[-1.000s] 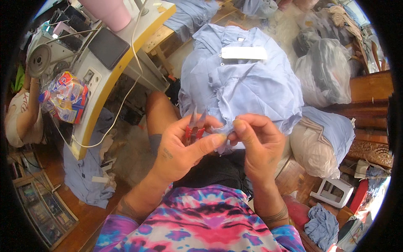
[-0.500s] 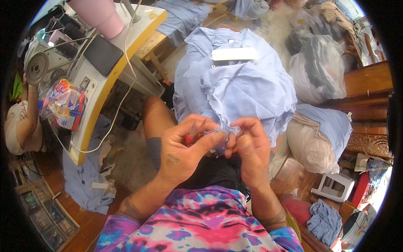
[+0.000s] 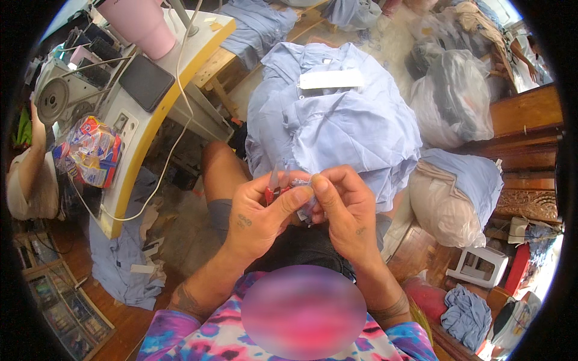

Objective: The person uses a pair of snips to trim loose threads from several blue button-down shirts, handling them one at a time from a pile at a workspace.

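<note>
While the left hand (image 3: 260, 218) closes round a small red-handled snips (image 3: 272, 191), its thumb lies stretched across toward the right hand (image 3: 344, 207), and the two hands touch over the lap. The right hand pinches a bit of the pale blue shirt (image 3: 337, 123) between thumb and fingers, just beside the snips' tips; the exact spot of cloth is hidden under the thumbs. The shirt itself is heaped on the knees beyond the hands, collar away from the person, with a white tag (image 3: 332, 79) lying across its upper part.

To the left of the heap stands a sewing table (image 3: 158, 114) with a yellow edge. On it lie a dark phone (image 3: 146, 82) and a white cord (image 3: 174, 138) that hangs down over the rim. A colourful packet (image 3: 91, 150) sits at the table's near end. More blue cloth (image 3: 120, 265) lies on the floor under the table. To the right, a tan cushion (image 3: 448, 204) with blue cloth over it rests near a clear plastic bag (image 3: 454, 99) of clothes.
</note>
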Tool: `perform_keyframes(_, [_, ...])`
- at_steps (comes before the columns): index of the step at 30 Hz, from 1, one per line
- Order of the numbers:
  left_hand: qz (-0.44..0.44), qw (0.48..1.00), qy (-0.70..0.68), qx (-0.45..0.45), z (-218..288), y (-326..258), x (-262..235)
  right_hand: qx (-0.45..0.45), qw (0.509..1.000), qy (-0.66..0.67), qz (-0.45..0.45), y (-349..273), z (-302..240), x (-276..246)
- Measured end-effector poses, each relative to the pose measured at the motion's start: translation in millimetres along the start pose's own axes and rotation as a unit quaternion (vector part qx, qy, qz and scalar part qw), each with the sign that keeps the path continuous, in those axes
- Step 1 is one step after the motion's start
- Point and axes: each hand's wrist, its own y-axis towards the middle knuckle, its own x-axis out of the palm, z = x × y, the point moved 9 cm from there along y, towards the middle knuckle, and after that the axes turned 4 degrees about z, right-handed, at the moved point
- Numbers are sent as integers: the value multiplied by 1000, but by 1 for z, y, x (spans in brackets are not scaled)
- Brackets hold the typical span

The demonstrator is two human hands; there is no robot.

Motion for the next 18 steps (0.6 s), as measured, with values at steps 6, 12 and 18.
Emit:
perform_keyframes(6, [42, 997, -69, 13, 5, 4, -16, -151, 976, -74, 136, 4, -24, -47])
perform_keyframes(12, [21, 999, 20, 42, 10, 4, -2, -46, 998, -36, -22, -3, -13, -7])
perform_keyframes(18, [-24, 997, 22, 65, 6, 1, 1, -57, 998, -24, 1, 0, -13, -18])
